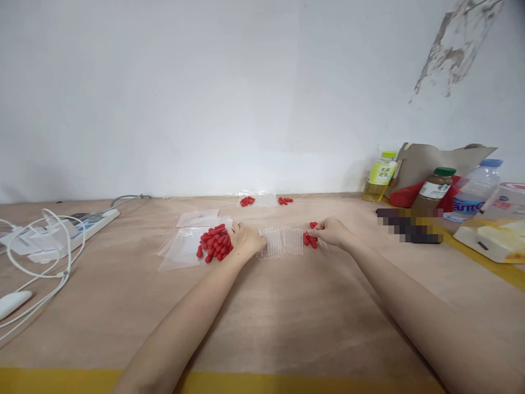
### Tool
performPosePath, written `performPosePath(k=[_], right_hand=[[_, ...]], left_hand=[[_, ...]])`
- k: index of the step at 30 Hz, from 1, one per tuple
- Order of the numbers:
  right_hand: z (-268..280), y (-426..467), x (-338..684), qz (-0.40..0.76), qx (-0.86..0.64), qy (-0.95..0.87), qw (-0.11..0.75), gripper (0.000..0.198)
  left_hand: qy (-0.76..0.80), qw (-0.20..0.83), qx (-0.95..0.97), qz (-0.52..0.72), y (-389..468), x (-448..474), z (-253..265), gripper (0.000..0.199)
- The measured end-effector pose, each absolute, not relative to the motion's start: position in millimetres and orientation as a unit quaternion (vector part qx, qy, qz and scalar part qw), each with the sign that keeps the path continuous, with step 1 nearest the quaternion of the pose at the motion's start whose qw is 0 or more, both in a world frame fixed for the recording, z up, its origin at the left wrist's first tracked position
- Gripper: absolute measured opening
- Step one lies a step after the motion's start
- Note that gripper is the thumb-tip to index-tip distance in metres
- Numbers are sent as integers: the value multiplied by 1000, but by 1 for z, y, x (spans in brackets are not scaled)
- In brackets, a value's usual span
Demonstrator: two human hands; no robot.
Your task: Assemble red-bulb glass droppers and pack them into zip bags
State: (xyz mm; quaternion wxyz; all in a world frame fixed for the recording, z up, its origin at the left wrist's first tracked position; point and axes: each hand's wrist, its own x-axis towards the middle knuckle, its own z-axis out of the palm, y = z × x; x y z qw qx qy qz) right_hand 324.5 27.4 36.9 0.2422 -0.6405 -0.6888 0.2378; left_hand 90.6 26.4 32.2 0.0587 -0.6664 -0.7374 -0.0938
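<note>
Red pieces [215,241] heaped just left of our left hand [246,239], slim clear pieces [277,242] between our hands, our right hand [333,232] touching a smaller red cluster [312,242], either hand's grasp we cannot tell

Head view looks forward and down across table [246,317].

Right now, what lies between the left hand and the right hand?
In the head view, a row of clear slender pieces lies there, then a few red pieces by the right hand.
</note>
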Motion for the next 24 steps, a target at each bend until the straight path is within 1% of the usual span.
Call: performPosePath(k=[4,9,13,19,22,24], right_hand=[[37,22,314,282,-590,-696,296,37],[29,18,292,231,-604,-686,334,32],[26,11,276,189,-557,-728,353,26],[15,-6,255,185,-461,-752,433,18],[6,-13,250,155,-423,-766,459,22],[3,-17,248,126,-400,-783,459,22]], left_hand=[[-738,56,-666,-89,24,95,36,41],[-734,57,-671,-90,21,99,35,39],[-726,45,-680,-94,20,98,39,38],[-669,-7,-736,-103,3,81,62,30],[-625,-30,-772,-112,-16,68,61,23],[-597,-34,-791,-129,-28,58,52,19]])
